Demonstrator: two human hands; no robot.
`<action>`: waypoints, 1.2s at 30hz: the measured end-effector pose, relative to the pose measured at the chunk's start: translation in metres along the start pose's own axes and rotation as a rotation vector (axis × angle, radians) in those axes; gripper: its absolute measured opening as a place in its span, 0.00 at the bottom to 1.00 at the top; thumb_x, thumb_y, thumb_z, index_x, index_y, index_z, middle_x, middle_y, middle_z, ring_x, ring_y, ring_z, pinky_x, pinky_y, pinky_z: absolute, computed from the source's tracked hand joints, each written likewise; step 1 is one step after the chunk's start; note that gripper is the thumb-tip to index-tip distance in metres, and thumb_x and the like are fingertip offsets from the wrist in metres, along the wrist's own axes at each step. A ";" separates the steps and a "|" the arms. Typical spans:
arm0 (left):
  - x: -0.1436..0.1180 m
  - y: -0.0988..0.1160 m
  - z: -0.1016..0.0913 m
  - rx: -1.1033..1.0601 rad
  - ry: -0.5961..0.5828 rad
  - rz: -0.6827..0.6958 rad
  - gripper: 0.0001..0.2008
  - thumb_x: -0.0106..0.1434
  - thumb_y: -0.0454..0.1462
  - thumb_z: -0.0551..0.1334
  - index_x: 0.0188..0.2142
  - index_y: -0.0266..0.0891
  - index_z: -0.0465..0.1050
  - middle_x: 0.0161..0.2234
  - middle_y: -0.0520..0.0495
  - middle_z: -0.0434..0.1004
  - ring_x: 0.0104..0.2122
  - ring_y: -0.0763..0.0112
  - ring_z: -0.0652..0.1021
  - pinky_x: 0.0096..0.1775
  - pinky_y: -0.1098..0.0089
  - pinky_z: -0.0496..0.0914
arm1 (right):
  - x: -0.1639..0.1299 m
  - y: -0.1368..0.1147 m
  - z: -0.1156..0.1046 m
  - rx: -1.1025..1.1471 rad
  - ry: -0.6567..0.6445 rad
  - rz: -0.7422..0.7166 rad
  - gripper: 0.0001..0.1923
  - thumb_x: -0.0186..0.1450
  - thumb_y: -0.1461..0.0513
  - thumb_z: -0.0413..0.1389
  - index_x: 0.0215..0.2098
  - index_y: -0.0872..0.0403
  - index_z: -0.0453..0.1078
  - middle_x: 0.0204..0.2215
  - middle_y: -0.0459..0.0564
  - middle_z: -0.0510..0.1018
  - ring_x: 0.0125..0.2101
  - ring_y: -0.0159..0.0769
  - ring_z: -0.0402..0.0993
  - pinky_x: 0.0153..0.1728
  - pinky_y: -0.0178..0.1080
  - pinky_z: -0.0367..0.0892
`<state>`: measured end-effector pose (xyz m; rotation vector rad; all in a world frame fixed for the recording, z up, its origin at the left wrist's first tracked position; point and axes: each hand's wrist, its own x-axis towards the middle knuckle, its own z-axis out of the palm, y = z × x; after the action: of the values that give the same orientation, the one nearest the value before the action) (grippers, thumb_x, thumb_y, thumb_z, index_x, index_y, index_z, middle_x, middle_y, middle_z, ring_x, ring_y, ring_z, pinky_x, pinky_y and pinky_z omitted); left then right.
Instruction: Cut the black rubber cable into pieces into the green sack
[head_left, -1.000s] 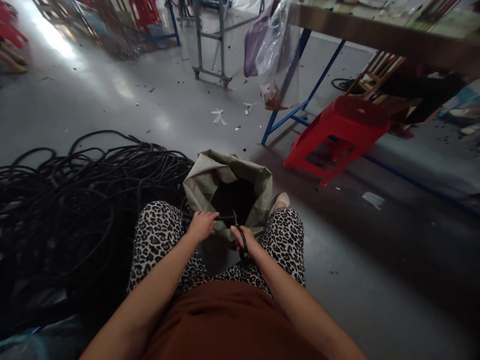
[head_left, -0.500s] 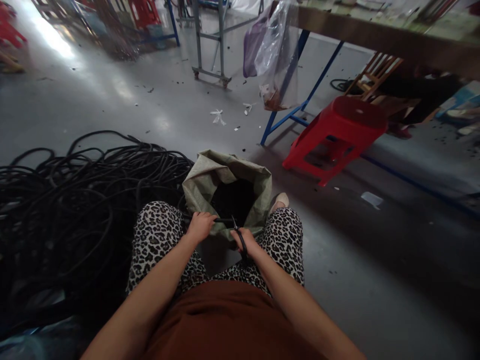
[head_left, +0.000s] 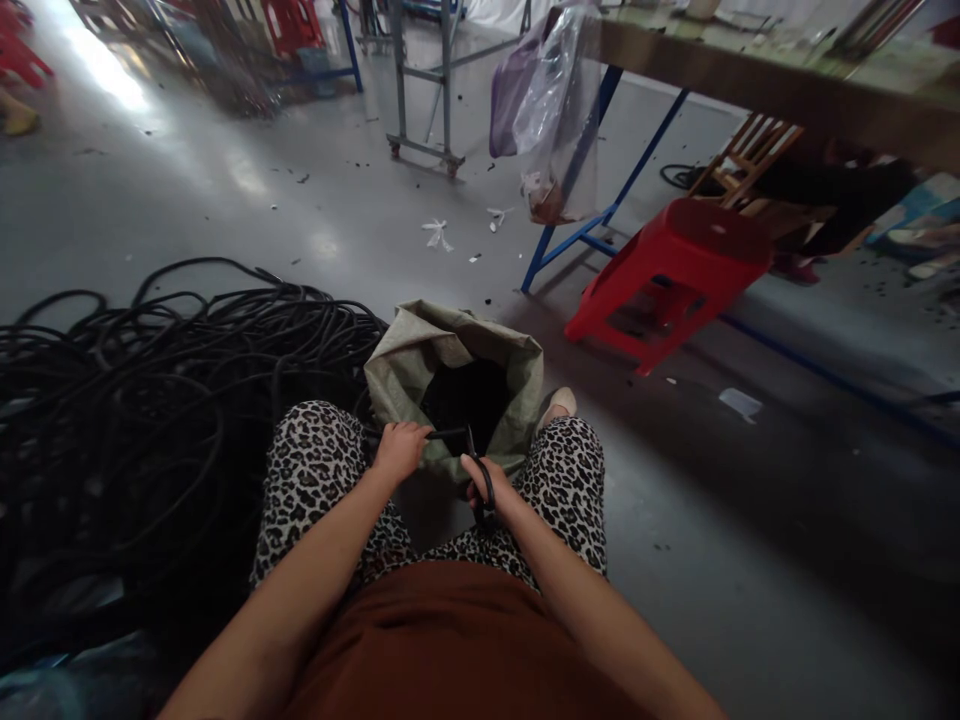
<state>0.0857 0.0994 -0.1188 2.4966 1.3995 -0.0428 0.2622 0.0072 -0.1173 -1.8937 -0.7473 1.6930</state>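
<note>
Between my knees stands a pale green woven sack [head_left: 401,375] with its mouth spread wide and dark contents inside. Over its near rim, my left hand [head_left: 401,450] is closed round a black rubber hose [head_left: 448,434], whose end sticks out to the right. My right hand [head_left: 487,485] grips a pair of scissors [head_left: 484,480] with black handles, blades pointing up beside the hose end. Whether the blades touch the hose I cannot tell. A large heap of black hose [head_left: 187,390] lies loosely coiled on the floor at my left.
A red plastic stool [head_left: 667,285] is on the floor at right, by a worktable [head_left: 720,70] with blue legs. A clear plastic bag [head_left: 559,120] hangs from the table. A grey wheeled frame [head_left: 424,80] stands farther back. Another person's foot [head_left: 19,115] shows at far left.
The scissors have shifted slightly, their blades now more upright and looking closer together. More of the hose end shows beyond my left hand, which has barely moved.
</note>
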 end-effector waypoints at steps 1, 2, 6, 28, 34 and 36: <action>0.000 0.000 0.000 -0.006 0.005 -0.004 0.14 0.62 0.35 0.55 0.46 0.44 0.71 0.40 0.44 0.76 0.43 0.60 0.73 0.43 0.61 0.60 | -0.001 0.000 0.000 0.001 -0.030 -0.003 0.16 0.66 0.52 0.48 0.38 0.57 0.63 0.12 0.40 0.66 0.09 0.27 0.62 0.11 0.28 0.58; 0.000 0.001 0.000 -0.013 0.010 -0.007 0.14 0.62 0.35 0.55 0.46 0.44 0.71 0.40 0.44 0.76 0.43 0.60 0.73 0.44 0.61 0.60 | -0.001 0.001 0.000 -0.001 -0.055 -0.009 0.17 0.66 0.51 0.47 0.38 0.58 0.63 0.13 0.40 0.66 0.09 0.28 0.63 0.11 0.28 0.59; 0.000 0.001 0.000 -0.016 0.024 0.004 0.14 0.62 0.35 0.56 0.47 0.44 0.71 0.41 0.44 0.76 0.43 0.61 0.73 0.43 0.61 0.60 | 0.004 0.007 0.002 -0.006 -0.101 -0.043 0.19 0.66 0.49 0.48 0.38 0.58 0.64 0.14 0.41 0.68 0.11 0.28 0.65 0.13 0.29 0.60; -0.003 0.004 0.002 -0.019 -0.028 0.097 0.14 0.63 0.35 0.54 0.46 0.44 0.71 0.40 0.44 0.76 0.43 0.63 0.72 0.43 0.62 0.58 | 0.007 0.003 0.006 0.036 -0.084 -0.005 0.18 0.66 0.50 0.48 0.37 0.57 0.64 0.12 0.41 0.66 0.11 0.28 0.65 0.11 0.28 0.61; -0.003 0.006 0.001 -0.003 -0.030 0.081 0.14 0.63 0.35 0.53 0.47 0.44 0.70 0.39 0.45 0.76 0.42 0.63 0.73 0.42 0.62 0.59 | 0.004 -0.001 0.006 -0.037 -0.005 -0.060 0.12 0.66 0.55 0.50 0.33 0.57 0.63 0.10 0.36 0.60 0.08 0.25 0.58 0.09 0.26 0.57; -0.002 0.007 0.002 0.002 -0.024 0.086 0.14 0.63 0.35 0.53 0.47 0.43 0.70 0.39 0.45 0.76 0.42 0.63 0.73 0.43 0.62 0.58 | 0.006 0.001 0.006 -0.061 0.029 -0.066 0.12 0.65 0.56 0.50 0.31 0.57 0.63 0.10 0.36 0.59 0.07 0.25 0.57 0.09 0.27 0.57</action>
<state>0.0903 0.0936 -0.1188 2.5464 1.2816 -0.0571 0.2567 0.0106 -0.1230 -1.9085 -0.8490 1.6168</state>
